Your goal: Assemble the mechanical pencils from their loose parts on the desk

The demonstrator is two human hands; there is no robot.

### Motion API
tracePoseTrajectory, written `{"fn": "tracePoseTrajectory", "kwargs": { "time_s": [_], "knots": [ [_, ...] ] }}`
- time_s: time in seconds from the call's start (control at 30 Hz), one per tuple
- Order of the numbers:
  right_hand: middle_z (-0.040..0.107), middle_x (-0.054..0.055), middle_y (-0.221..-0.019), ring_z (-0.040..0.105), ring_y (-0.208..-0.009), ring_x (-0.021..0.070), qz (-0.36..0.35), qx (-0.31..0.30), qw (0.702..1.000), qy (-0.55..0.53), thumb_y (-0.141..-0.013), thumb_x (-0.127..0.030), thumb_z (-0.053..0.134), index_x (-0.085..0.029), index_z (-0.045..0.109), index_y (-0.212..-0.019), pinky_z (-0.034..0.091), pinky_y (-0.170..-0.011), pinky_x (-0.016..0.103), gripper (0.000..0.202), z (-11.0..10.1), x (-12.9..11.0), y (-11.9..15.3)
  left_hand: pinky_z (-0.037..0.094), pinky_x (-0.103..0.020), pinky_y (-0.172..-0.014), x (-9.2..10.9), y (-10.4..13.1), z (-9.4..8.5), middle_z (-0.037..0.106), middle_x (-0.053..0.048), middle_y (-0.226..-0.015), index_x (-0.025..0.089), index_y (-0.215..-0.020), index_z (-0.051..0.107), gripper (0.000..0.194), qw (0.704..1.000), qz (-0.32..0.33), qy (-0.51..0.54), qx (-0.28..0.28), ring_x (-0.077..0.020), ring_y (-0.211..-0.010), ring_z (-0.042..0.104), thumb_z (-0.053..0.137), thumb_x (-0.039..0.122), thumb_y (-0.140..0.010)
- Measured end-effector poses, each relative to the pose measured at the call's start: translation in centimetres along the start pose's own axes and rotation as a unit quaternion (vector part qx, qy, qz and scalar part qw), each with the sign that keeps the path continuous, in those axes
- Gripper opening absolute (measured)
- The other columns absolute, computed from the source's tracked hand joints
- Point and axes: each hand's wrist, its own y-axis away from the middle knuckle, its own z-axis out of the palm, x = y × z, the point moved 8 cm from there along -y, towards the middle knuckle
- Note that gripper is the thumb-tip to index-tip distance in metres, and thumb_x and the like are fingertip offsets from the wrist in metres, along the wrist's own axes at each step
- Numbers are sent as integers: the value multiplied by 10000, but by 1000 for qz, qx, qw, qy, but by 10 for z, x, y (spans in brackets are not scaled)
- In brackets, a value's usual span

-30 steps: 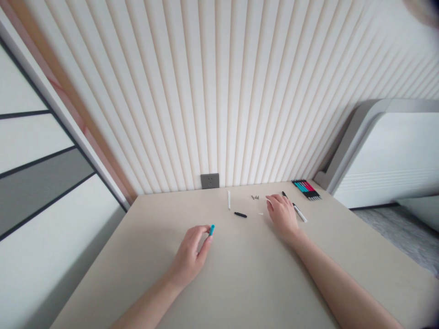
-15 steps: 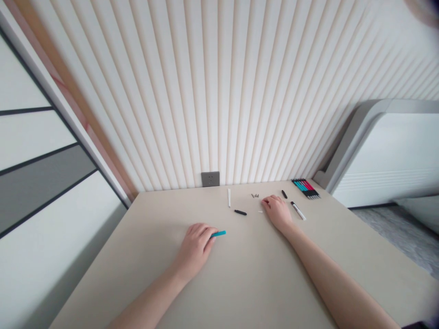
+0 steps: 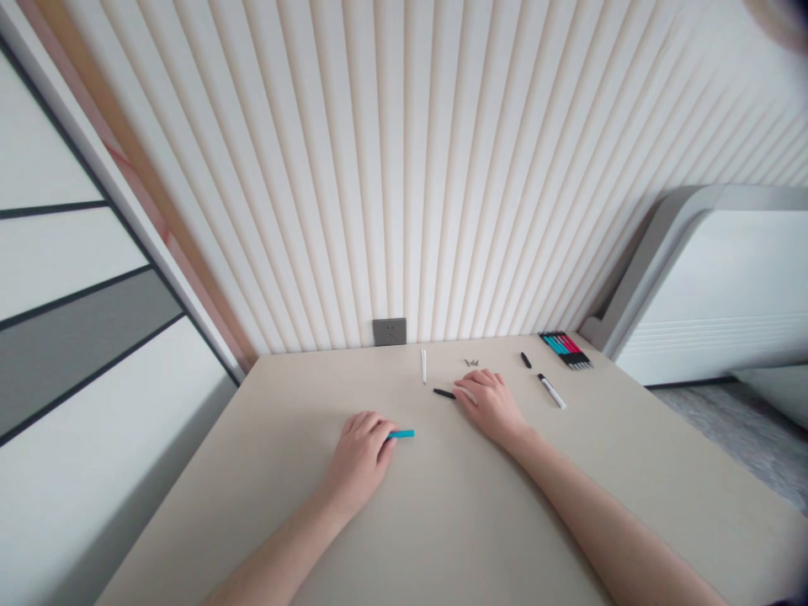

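Observation:
My left hand (image 3: pixel 363 454) is closed around a teal pen barrel (image 3: pixel 401 434), whose end sticks out to the right past the thumb and fingers. My right hand (image 3: pixel 489 406) is low over the table, thumb and fingers a little apart. Its fingertips are at the right end of a black pen part (image 3: pixel 443 393), which lies on the table; whether they touch it is hard to tell. Behind that part lie two thin white refills (image 3: pixel 424 367), side by side. Several small metallic pieces (image 3: pixel 471 363) lie just beyond my right hand.
To the right lie a short black part (image 3: pixel 525 360), a white pen with a black end (image 3: pixel 551 391) and a row of teal and red pens (image 3: pixel 566 350). A dark socket (image 3: pixel 390 332) is on the ribbed wall behind the table (image 3: pixel 429 522).
My right hand has moved left and slightly nearer, over the spot of a small white piece, up to the black pen part. My left hand stays in place with the teal barrel.

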Motion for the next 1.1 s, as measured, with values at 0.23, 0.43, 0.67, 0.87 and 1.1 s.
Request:
{"fn": "tracePoseTrajectory", "kwargs": {
  "time_s": [0.23,0.43,0.67,0.87,1.1],
  "knots": [
    [681,69,-965,576,-942,226,-13,-16,1000,-22,-956,-327,495,-237,707,-953,403,-835,375,230,9,-17,-1,467,-415,-876,-4,1,3,640,-42,-980,241,-1001,641,206,1000,-10,-3,-1,-234,-967,584,546,130,-857],
    [700,50,-913,609,-877,198,-52,16,980,-191,-945,-321,525,-230,681,-967,439,-822,350,181,4,-63,10,467,-428,-903,-1,0,-3,660,-63,-1036,231,-1153,560,272,998,6,50,40,-245,-1003,594,593,230,-883],
    [699,46,-913,613,-870,186,-121,6,951,-283,-949,-300,521,-236,670,-1021,464,-819,339,177,9,-104,16,520,-337,-804,0,-2,-13,669,-31,-889,218,-916,602,45,988,-5,128,81,-192,-864,640,570,246,-903],
    [637,102,-1164,564,-1073,232,-28,42,991,-120,-966,-259,449,-222,621,-1190,430,-928,383,285,19,-65,-10,533,-327,-844,-1,-2,-13,703,-35,-980,224,-985,594,96,982,-22,164,95,-185,-941,668,556,203,-899],
    [632,80,-1233,497,-1176,229,-25,-11,1000,-3,-972,-301,435,-212,651,-1115,335,-1004,380,274,41,-61,-31,509,-367,-926,3,3,-13,710,-41,-1035,226,-930,565,131,978,12,176,108,-188,-1006,658,560,112,-866]
  ]
}}
